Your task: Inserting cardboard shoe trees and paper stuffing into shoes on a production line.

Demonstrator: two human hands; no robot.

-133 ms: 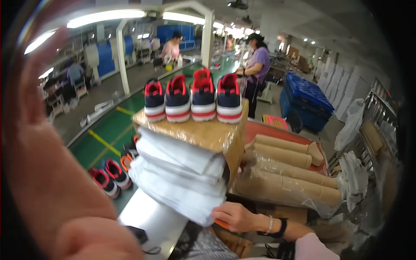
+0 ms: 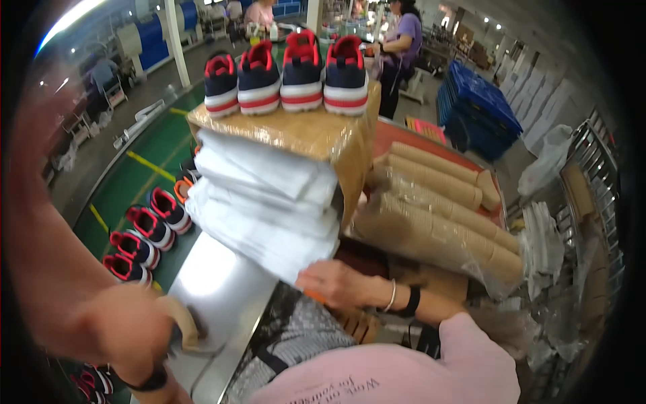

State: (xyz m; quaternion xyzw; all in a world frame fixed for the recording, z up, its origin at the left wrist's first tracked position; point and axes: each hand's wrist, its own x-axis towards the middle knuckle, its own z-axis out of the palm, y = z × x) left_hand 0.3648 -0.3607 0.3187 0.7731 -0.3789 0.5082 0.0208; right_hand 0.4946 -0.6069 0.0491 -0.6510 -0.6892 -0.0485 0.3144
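Note:
My right hand (image 2: pixel 333 283) pinches the lower front corner of a stack of white sheets (image 2: pixel 262 222), which look like tissue paper. A small orange thing (image 2: pixel 313 295) shows under those fingers; its kind is unclear. The sheets bulge from the side of a taped brown cardboard box (image 2: pixel 269 135). Several navy and red sneakers (image 2: pixel 303 74) with white soles stand on top, heels toward me. My left hand (image 2: pixel 124 326) is raised very close at the left, blurred, its fingers running out of view. Beside it is a curved beige strip (image 2: pixel 180 323); whether the hand touches it I cannot tell.
More sneakers (image 2: pixel 151 225) line the green conveyor belt (image 2: pixel 145 172) at left. A shiny metal surface (image 2: pixel 212 269) lies before me. Plastic-wrapped beige rolls (image 2: pixel 444 229) fill the red table at right. Behind stand a blue bin (image 2: pixel 478 108) and a person in purple (image 2: pixel 402 40).
The view has tipped downward, so the box and sneakers sit higher. My left hand has drawn down slightly, bringing its wristband and the beige strip into sight. My right hand stays at the sheets' corner.

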